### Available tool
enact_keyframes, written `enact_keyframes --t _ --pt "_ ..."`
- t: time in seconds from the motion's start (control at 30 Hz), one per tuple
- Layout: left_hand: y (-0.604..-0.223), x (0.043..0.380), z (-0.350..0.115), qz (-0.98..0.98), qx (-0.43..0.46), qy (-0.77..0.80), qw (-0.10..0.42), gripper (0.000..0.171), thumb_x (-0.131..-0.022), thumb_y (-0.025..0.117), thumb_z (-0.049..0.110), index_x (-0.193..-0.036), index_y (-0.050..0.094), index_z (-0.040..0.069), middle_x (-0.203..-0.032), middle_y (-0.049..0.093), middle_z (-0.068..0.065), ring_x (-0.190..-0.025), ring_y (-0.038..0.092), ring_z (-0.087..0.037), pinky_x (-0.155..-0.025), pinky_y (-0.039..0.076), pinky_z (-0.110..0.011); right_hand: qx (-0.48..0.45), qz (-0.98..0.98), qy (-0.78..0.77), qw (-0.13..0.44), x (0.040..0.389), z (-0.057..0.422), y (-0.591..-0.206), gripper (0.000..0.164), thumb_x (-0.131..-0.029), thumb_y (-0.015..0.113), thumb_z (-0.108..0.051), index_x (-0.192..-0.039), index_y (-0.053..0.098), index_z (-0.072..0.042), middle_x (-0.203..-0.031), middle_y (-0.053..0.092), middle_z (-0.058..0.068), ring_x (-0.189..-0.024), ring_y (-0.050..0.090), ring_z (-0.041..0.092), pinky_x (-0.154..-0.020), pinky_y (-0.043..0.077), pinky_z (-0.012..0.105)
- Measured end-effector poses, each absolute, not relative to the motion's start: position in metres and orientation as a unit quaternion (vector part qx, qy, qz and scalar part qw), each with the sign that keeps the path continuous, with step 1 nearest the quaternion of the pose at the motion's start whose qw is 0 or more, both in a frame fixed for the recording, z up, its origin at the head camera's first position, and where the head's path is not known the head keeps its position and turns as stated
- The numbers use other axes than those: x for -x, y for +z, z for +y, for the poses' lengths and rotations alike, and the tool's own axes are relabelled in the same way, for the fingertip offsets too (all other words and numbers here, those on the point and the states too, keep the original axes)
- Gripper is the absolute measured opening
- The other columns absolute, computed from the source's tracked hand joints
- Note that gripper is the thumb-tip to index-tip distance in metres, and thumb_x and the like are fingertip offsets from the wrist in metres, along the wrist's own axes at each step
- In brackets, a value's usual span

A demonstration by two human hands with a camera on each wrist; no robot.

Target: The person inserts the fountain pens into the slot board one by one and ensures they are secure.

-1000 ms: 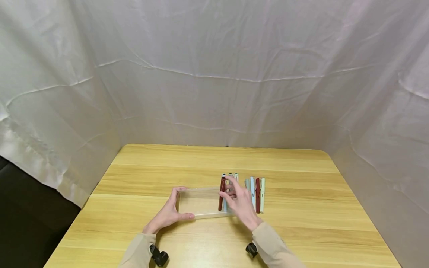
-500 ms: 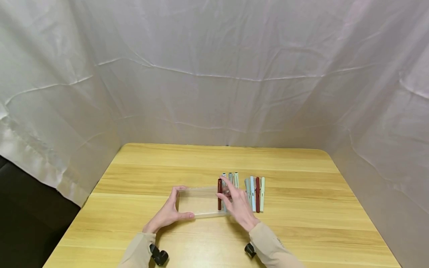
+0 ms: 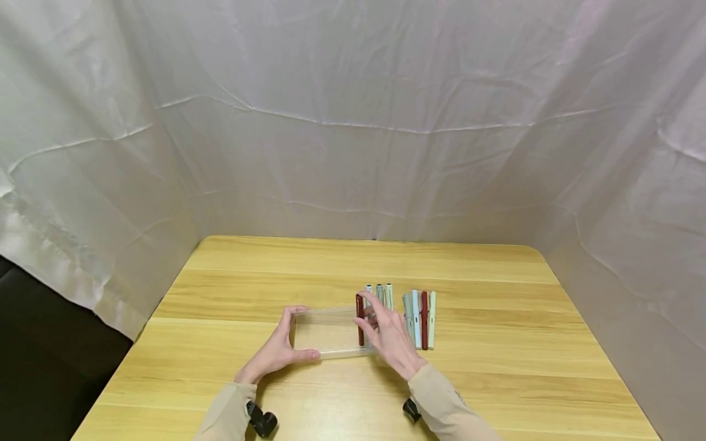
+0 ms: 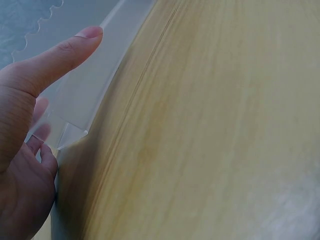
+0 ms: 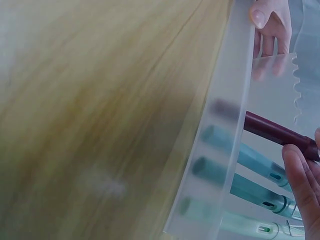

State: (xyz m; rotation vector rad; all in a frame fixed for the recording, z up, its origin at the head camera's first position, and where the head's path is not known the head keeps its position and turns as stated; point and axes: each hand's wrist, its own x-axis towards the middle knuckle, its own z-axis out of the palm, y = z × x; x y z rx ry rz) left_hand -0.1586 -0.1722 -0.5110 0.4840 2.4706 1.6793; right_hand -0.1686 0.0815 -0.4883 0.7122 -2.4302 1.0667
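Note:
My left hand (image 3: 277, 348) grips the left end of a clear plastic tray (image 3: 343, 354), thumb on its near wall and fingers at the far side. With thumb and fingers, my right hand (image 3: 393, 338) pinches a dark red pen (image 3: 361, 331) near its upper end. In the right wrist view, this dark red pen (image 5: 274, 131) slants into the tray, its lower end blurred behind the frosted wall (image 5: 220, 105). Beside it lie a light blue pen (image 5: 260, 162), a teal pen (image 5: 255, 194) and a pale green pen (image 5: 247, 223), partly hidden by my right hand in the head view.
Right of the tray, a row of pens lies on the wooden table (image 3: 496, 343): grey-green (image 3: 407, 306), light blue (image 3: 416, 324), dark red (image 3: 424, 331) and pale green (image 3: 432, 324). The tray's far edge has scalloped notches (image 5: 296, 90). Pale curtains (image 3: 353, 171) surround the table.
My right hand has moved slightly left with the dark red pen, which now stands straighter beside the light blue pen in the tray. The left hand stays on the tray's end.

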Motion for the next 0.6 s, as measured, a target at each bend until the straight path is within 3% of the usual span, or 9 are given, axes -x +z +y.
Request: enact_keyframes --t 0.3,0.6 --pt "-0.5110 0.1587 -0.1722 0.818 -0.157 0.550 0.059 0.091 -0.059 0.082 0.021 -0.131 0.028 0.010 -0.138 0.030 -0.008 -0.134 0.019 -0.030 -0.108 0.013 -0.060 -0.263 -0.876 0.338 0.223 0.1758 0.0802 -0.4866 0.055 -0.081 0.065 -0.020 -0.131 0.042 -0.012 -0.063 0.054 -0.011 -0.050 0.041 -0.008 -0.045 0.038 0.006" --pt "-0.5105 0.1586 -0.1719 0.818 -0.159 0.550 0.058 0.091 -0.059 0.083 0.021 -0.131 0.027 0.009 -0.138 0.030 -0.010 -0.132 0.022 -0.033 -0.107 0.014 -0.060 -0.247 -0.891 0.321 0.205 0.1779 0.0807 -0.4856 0.055 -0.083 0.062 -0.025 -0.133 0.041 -0.017 -0.053 0.048 -0.015 -0.039 0.030 -0.007 -0.037 0.030 0.008"
